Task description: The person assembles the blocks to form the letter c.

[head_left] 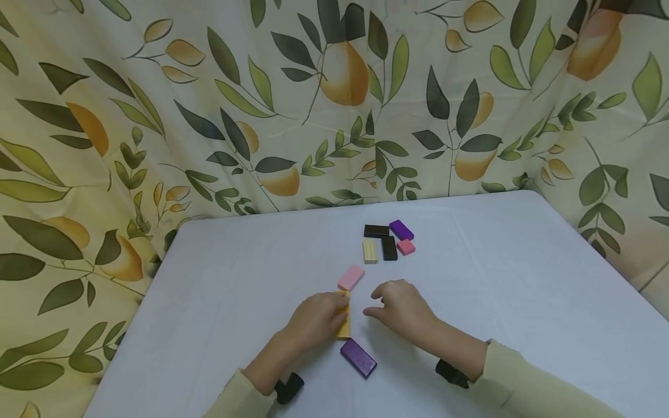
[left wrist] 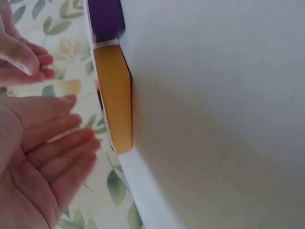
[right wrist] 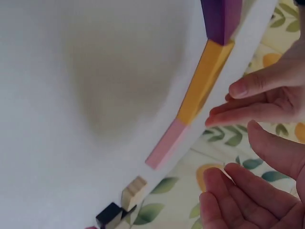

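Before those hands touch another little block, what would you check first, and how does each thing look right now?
1. Yellow block lies flat in the row: ok.
2. Left hand rests against the yellow block with straight fingers: ok.
3. Right hand holds nothing: ok.
4. Pink block and purple block sit at the row's ends: ok.
5. Whether the row blocks touch end to end: cannot tell.
6. Spare blocks lie beyond, on the table: ok.

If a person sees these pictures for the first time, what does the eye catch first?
Probably the two hands at the table's centre: the left hand touches a yellow block, the right hand hovers beside it. A pink block and a purple block continue that line; behind hangs the bold leaf-patterned curtain.
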Tool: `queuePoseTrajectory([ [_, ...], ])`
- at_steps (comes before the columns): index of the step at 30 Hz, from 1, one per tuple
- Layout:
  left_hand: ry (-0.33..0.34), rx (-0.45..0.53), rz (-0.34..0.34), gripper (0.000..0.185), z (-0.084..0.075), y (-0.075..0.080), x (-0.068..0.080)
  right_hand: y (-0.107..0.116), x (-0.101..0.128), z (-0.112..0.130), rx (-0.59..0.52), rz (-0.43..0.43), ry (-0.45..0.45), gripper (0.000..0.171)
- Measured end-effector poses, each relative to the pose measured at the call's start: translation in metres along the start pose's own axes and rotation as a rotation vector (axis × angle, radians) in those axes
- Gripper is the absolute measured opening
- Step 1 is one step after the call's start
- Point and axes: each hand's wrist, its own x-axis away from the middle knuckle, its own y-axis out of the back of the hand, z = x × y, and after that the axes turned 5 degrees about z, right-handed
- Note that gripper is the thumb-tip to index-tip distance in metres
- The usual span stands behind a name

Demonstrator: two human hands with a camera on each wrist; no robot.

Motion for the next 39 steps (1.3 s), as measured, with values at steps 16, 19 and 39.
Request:
queuePoseTrajectory([
  [16,0.070,0.336,0.077,0.037,0.035,-0.001,-0.032,0.019,-0.047,-0.052,-0.143,0.205,0.093,0.031],
  [19,0.046,0.321,0.083,0.039,0.040,-0.005,-0.037,0.018,-0.054,-0.063,-0.123,0.191,0.124,0.030],
  [39,-0.075,0.197,0.091,0.034,0.047,-0.007,-0.051,-0.004,-0.097,-0.082,0.069,0.099,0.130,0.024],
])
